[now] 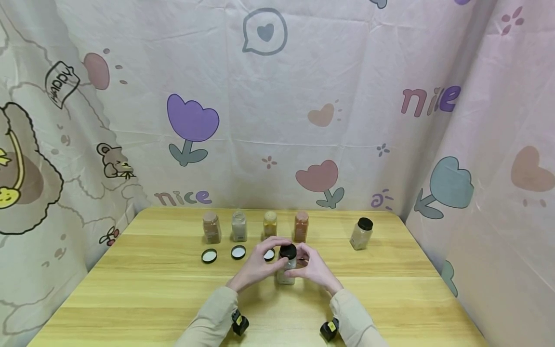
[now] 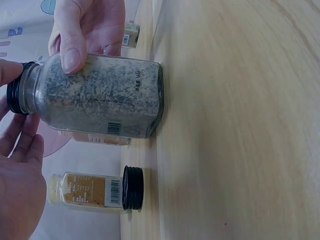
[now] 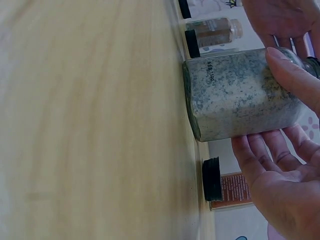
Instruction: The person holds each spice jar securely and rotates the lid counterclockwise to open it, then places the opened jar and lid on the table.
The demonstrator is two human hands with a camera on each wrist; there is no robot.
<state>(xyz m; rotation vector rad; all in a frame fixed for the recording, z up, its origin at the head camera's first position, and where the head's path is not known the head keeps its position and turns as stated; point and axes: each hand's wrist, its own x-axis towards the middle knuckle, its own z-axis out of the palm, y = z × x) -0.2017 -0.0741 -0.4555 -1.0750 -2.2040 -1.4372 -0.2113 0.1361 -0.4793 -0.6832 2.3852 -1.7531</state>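
Note:
A clear jar (image 1: 286,278) of speckled grey-white seasoning stands about upright at the front middle of the table; whether its base touches the wood is hard to tell. My left hand (image 1: 262,262) grips its black screw lid (image 1: 288,250), fingers and thumb around the rim. Lower down, my right hand (image 1: 316,270) holds the jar's body, with the thumb on the near side and the fingers behind. In the left wrist view the lid (image 2: 21,89) sits on the jar's neck. The right wrist view shows the jar's glass body (image 3: 235,95) between thumb and fingers.
Behind stand several lidless jars: brown (image 1: 211,229), whitish (image 1: 239,227), yellow (image 1: 270,224) and red (image 1: 301,226). Black lids lie before them, including one by the brown jar (image 1: 209,256) and one by the red jar (image 3: 211,180). A black-capped jar (image 1: 362,234) stands at right.

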